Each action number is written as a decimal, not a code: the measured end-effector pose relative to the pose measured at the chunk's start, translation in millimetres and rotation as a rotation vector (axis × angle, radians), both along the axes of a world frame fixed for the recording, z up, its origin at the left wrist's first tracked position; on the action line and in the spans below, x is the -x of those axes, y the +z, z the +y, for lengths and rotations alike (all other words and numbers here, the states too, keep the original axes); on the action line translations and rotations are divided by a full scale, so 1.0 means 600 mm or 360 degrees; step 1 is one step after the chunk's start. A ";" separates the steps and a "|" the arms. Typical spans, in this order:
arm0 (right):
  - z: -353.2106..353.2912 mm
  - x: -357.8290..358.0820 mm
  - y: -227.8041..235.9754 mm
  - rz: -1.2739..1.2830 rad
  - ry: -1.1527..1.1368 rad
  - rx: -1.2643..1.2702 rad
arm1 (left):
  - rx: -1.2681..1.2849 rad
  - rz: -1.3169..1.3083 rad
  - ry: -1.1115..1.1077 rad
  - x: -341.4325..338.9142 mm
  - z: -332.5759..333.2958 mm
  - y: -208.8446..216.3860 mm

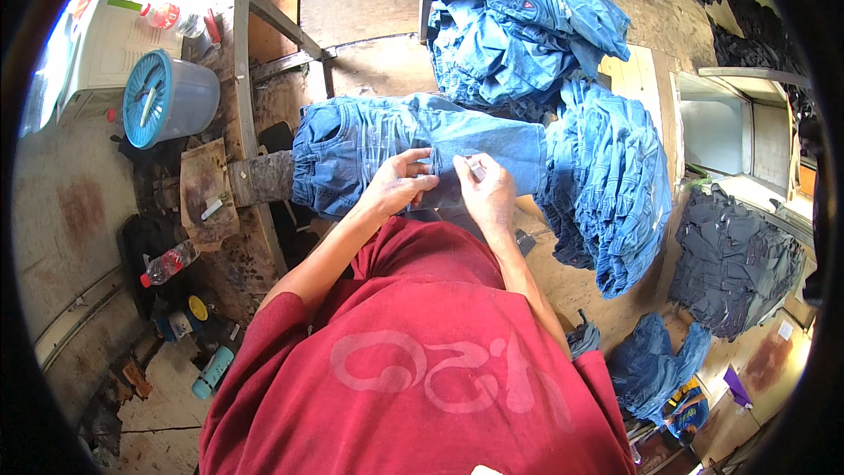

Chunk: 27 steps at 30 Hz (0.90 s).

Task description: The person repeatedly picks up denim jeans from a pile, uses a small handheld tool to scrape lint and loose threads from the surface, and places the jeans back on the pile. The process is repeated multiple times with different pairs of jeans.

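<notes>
A pair of blue jeans (pixel 352 145) with an elastic waist is drawn over a long board in front of me, its leg stretching right. Pale streaks mark the denim. My left hand (pixel 400 185) rests on the denim with its fingers bent and apart, holding nothing that I can see. Close beside it, my right hand (pixel 492 198) pinches a small whitish piece (pixel 476 171) over the leg; its kind is too small to tell. More blue denim garments (pixel 607 176) lie bunched at the board's right end, touching the leg.
A heap of blue denim (pixel 519 26) lies beyond the board. Dark garments (pixel 738 259) are piled at right, with crumpled jeans (pixel 655 365) nearer. On the left stand a lidded bucket (pixel 189 97) and a plastic bottle (pixel 171 264). A wooden post (pixel 242 79) rises beside the bucket.
</notes>
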State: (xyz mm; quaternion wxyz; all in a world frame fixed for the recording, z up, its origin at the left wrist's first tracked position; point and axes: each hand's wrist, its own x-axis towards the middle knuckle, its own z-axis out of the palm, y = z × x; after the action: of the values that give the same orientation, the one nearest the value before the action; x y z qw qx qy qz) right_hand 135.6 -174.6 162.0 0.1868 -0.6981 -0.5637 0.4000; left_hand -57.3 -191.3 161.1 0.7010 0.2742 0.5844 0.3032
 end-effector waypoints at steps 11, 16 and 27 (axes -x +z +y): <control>-0.011 -0.020 -0.059 0.0333 -0.0027 0.0112 | 0.0310 -0.0191 0.0151 -0.005 -0.018 -0.031; -0.017 -0.025 -0.059 0.0429 0.0000 0.0058 | 0.0331 -0.0175 0.0179 0.000 -0.021 -0.018; -0.023 -0.031 -0.048 0.0467 0.0037 0.0038 | 0.0301 -0.0156 0.0031 0.006 -0.021 -0.032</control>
State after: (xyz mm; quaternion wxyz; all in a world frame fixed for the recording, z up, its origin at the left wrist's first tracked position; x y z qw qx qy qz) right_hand 154.5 -188.4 133.1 0.2542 -0.6276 -0.5336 0.5067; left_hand -61.0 -204.0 141.7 0.7485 0.1859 0.5781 0.2665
